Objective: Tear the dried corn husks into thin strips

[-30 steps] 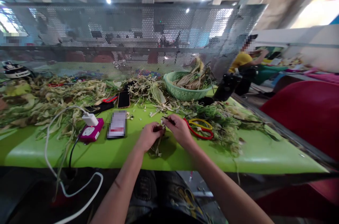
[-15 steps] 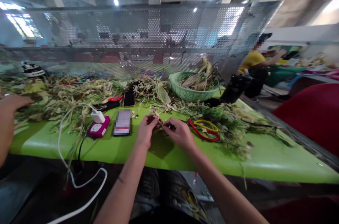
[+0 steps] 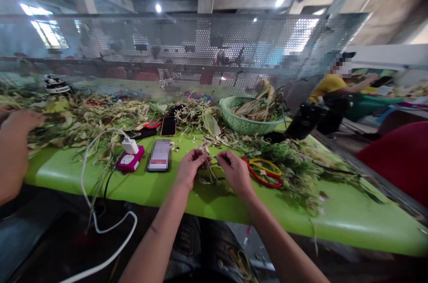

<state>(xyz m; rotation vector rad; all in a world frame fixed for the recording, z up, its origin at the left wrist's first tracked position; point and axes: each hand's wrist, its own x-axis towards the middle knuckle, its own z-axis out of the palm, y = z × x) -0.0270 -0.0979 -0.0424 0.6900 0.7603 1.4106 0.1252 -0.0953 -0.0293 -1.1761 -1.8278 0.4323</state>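
My left hand [image 3: 191, 168] is closed, pinching a small bunch of thin, pale plant stems [image 3: 210, 172] above the green table [image 3: 140, 187]. The stems hang down between my two hands, and a pale tuft shows above the left fingertips. Across a small gap, my right hand [image 3: 234, 170] has thumb and fingers pressed together in a pinch. A tiny dark bit shows at its fingertips, too small to name. Right beside that hand lie the red and yellow handles [image 3: 265, 172] of a tool, partly under green plant matter [image 3: 296, 176].
A heap of dried leaves and stalks [image 3: 100, 116] covers the table's back left. Two phones [image 3: 159, 154], a purple power adapter [image 3: 131, 159] and a white cable [image 3: 83, 171] lie left. Behind stands a green basket [image 3: 249, 127]. Another person's hand [image 3: 20, 125] reaches in at far left.
My right hand has drawn slightly away from the left, opening a gap. The stems now show between the hands. The view has shifted, moving the scene rightward and slightly down.
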